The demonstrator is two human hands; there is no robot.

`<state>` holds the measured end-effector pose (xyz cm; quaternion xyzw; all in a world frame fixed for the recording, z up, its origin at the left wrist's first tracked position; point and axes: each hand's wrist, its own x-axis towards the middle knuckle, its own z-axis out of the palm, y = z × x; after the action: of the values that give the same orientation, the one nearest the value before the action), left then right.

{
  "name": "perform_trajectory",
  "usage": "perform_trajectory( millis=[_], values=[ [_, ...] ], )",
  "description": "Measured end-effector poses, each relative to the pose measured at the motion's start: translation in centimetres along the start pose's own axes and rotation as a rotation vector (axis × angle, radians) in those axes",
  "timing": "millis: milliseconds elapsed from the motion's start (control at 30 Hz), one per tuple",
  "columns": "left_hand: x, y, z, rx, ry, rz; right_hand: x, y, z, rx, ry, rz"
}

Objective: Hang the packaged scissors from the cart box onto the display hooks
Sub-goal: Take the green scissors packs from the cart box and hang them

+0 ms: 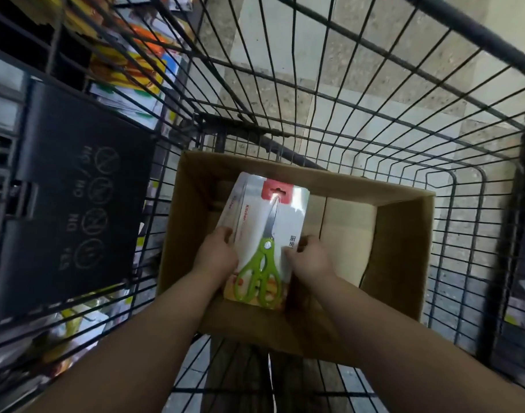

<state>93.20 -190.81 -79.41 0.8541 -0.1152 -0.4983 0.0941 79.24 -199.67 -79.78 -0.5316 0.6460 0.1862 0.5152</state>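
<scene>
A pack of scissors (265, 231) with green handles, a white card and a red hang tab is held over the open cardboard box (401, 234) inside the wire cart. It looks like a stack of several packs. My left hand (216, 253) grips the stack's left edge. My right hand (307, 257) grips its right edge, thumb on the front. The display hooks are not in view.
The black wire cart (374, 93) surrounds the box. Its black plastic child-seat flap (73, 201) stands at the left. Beyond the left wall are shelves with colourful packaged goods (127, 70). A tiled floor (285, 55) shows through the wires ahead.
</scene>
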Motion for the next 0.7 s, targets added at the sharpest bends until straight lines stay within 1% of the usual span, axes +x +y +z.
perform_trajectory(
  millis=[133,233,433,533,600,700],
  values=[
    [0.4,0.3,0.3,-0.107,0.038,-0.086,-0.1,1.0,-0.6,0.066,0.026,0.001],
    [0.2,0.5,0.7,-0.155,0.033,-0.086,-0.5,2.0,-2.1,0.13,0.092,0.012],
    [0.1,0.5,1.4,-0.231,0.082,-0.101,-0.3,3.4,-3.1,0.225,0.06,-0.01],
    [-0.2,0.4,1.6,-0.145,0.15,-0.069,-0.3,3.5,-2.8,0.247,0.066,-0.031],
    [-0.4,0.4,1.7,-0.075,0.152,-0.047,-0.4,3.6,-2.7,0.252,0.066,-0.025],
    [-0.6,0.8,2.0,-0.102,0.129,-0.051,-0.3,3.9,-2.7,0.246,0.069,-0.016]
  ],
)
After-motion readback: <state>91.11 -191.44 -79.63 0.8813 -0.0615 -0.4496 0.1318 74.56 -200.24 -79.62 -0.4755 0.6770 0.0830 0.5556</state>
